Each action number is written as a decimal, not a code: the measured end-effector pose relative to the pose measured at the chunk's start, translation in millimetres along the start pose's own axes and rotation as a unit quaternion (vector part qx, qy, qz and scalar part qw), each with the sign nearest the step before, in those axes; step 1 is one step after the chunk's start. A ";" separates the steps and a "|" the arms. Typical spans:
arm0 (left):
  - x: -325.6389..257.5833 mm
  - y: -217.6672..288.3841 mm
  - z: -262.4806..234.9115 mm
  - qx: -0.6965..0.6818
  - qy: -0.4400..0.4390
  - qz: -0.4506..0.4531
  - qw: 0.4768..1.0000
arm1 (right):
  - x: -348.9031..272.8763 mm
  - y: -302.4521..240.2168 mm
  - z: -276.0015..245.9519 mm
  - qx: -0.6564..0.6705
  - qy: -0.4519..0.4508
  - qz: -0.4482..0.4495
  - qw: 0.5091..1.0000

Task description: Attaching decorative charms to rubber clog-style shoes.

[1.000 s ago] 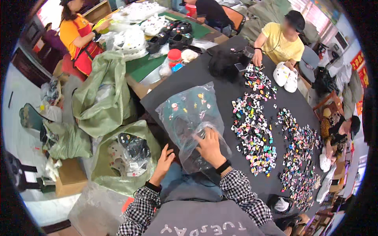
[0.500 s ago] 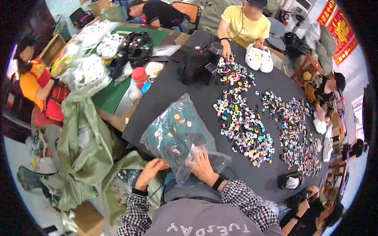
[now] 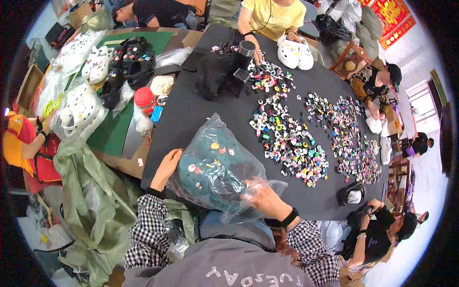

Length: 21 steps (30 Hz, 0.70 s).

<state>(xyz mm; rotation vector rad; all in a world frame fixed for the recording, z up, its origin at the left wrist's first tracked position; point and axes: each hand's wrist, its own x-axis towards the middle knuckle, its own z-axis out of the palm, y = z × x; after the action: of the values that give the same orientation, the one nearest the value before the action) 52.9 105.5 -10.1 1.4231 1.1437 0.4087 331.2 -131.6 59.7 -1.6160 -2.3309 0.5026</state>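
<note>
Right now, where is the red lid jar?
In the head view the red-lidded jar stands left of centre at the black table's left edge, beside the green mat, up beyond the left hand.

teal clog shoes (image 3: 210, 167) studded with small coloured charms, inside clear crinkled plastic bag (image 3: 239, 165), lying at near edge of black table, bag mouth open toward the person
</note>
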 end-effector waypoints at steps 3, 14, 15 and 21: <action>15.8 -6.8 6.2 0.027 -0.034 -0.040 0.998 | -2.8 -0.7 3.9 -0.013 0.003 0.005 1.000; 1.9 -0.4 29.1 -0.044 -0.026 -0.070 0.996 | 23.6 -19.1 28.9 -0.047 0.070 0.180 0.980; -0.2 1.2 28.6 -0.043 -0.022 -0.073 0.996 | 32.2 -20.8 14.7 -0.027 0.010 0.234 0.972; -3.7 -4.4 17.4 -0.013 -0.033 -0.062 0.997 | 15.9 -0.2 27.0 -0.075 0.064 0.152 0.983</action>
<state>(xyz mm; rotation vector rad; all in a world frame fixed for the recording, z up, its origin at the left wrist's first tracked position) 63.4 92.0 -16.8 1.3259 1.1619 0.2854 314.7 -120.4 35.6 -2.0264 -2.0812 0.2769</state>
